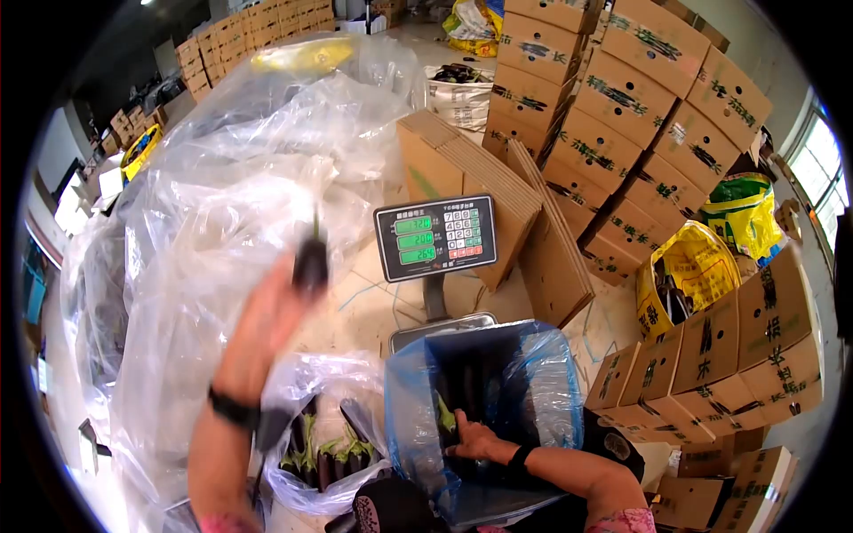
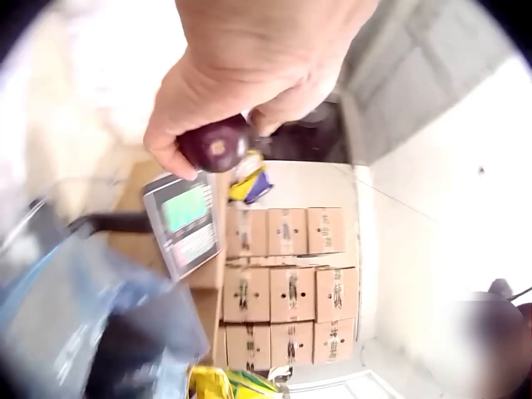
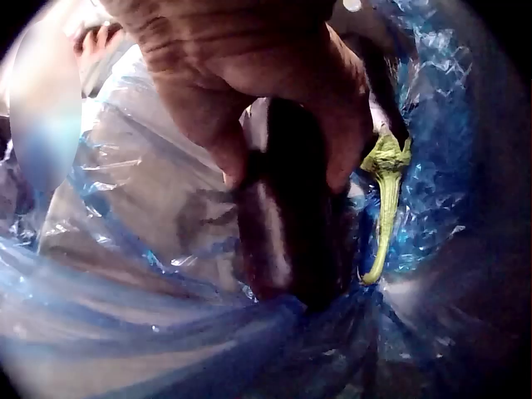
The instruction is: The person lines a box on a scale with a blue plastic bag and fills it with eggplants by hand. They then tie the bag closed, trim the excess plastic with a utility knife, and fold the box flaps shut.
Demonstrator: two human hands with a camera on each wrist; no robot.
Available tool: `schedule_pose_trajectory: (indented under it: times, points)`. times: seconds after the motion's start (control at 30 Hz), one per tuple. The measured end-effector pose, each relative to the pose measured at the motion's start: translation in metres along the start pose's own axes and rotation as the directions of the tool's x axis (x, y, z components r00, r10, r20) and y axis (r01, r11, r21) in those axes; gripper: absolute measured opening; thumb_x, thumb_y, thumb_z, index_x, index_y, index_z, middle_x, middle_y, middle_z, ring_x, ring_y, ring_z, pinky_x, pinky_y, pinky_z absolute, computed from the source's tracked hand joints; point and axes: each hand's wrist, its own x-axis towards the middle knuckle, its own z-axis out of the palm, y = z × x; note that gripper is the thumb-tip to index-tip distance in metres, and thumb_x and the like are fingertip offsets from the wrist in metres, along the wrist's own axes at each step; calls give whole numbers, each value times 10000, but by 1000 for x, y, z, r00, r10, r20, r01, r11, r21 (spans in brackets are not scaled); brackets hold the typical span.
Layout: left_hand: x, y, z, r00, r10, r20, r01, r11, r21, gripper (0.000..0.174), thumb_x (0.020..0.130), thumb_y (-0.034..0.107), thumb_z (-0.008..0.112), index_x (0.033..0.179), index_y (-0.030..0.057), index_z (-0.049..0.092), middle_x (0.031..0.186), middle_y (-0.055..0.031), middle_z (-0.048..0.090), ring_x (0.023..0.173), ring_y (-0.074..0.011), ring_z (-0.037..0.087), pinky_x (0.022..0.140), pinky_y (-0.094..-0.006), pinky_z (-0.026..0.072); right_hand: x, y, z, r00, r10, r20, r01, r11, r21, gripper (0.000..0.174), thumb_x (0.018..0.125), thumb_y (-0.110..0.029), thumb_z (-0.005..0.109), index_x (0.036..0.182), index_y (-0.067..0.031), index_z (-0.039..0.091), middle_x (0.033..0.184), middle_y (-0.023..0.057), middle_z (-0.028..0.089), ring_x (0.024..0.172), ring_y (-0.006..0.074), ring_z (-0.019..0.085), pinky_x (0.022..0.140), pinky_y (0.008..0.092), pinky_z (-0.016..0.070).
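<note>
My left hand (image 1: 271, 311) is raised left of the scale display (image 1: 435, 238) and grips an eggplant (image 1: 311, 262), blurred in the head view. In the left wrist view, the blunt end of this dark purple eggplant (image 2: 218, 145) pokes out between thumb and fingers. My right hand (image 1: 478, 440) reaches into a blue plastic bag (image 1: 555, 373), which stands open before me. There, in the right wrist view, its thumb and fingers clasp the sides of a second eggplant (image 3: 278, 229). Another eggplant's green stem (image 3: 386, 170) shows beside it, against the bag's wall.
A clear bag of eggplants (image 1: 329, 457) sits left of the blue bag. Flattened cartons (image 1: 480, 178) lean behind the display. Stacked boxes (image 1: 622, 98) rise at back right, and a row of boxes (image 1: 711, 355) stands at right. Large plastic sheeting (image 1: 240, 195) covers the left.
</note>
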Motion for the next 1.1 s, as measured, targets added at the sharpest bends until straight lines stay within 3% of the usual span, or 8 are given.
schedule_pose_trajectory:
  times: [0.1,0.23,0.53,0.63,0.67,0.77,0.83,1.1]
  points:
    - [96,48,109,966,246,-82,-248,969,-3,781,995,316,556,1510,-21,74,1571,-276,103,1379,-419,348,1135,-446,363,-1,8,0,1000,-7,4,7,1000,24,1040,776,-437,777,1475,-9,136,1140,335,615,1078,482,599,939,481,476]
    - [80,-26,97,916,307,258,-350,927,138,613,960,221,594,1448,-41,330,1408,-264,465,1258,-343,523,1048,-410,439,6,9,-5,999,-38,16,37,997,61,1054,768,-446,783,1481,-20,133,1163,339,604,1096,480,592,943,473,471]
    - [-131,-144,-124,945,-198,-261,302,833,464,388,958,185,569,1295,-6,543,1119,-136,677,955,-203,657,830,-340,533,0,1,-7,1000,18,26,-18,1000,15,1073,748,-448,803,1481,-22,146,1207,313,597,1153,469,566,978,480,457]
    - [-195,-170,-202,892,-158,-424,421,632,651,310,976,225,520,1186,12,603,1034,-105,693,866,-226,665,717,-373,532,7,10,0,999,-11,-33,11,1000,16,1040,720,-425,824,1420,-9,178,1176,331,595,1135,468,576,979,449,473]
    - [-217,-187,-268,997,-63,-48,52,71,996,270,967,228,476,1067,30,630,991,-153,681,854,-316,657,710,-424,521,8,8,-4,1000,-2,-20,2,1000,6,1019,712,-412,826,1390,-4,185,1160,332,603,1098,468,597,945,451,500]
    - [-293,-211,-362,994,-95,56,-84,-319,944,291,909,265,523,1065,50,645,1043,-197,668,995,-399,618,860,-477,495,27,40,14,996,-29,-83,31,999,22,958,741,-249,791,1443,-98,157,1024,315,651,973,479,644,873,471,540]
    - [-322,-188,-328,794,-26,-607,601,-110,791,531,811,325,656,1237,14,597,1236,-227,621,1165,-402,571,991,-457,459,22,35,9,996,-39,-77,45,997,70,948,740,-178,778,1458,-104,163,986,295,666,958,463,655,857,465,543]
    - [-372,-217,-335,765,175,-620,644,-188,741,505,820,236,628,1286,59,542,1111,-272,640,1037,-471,595,894,-539,479,35,72,25,973,-190,-131,204,974,102,909,780,-68,701,1495,-22,143,986,243,684,927,349,691,848,364,523]
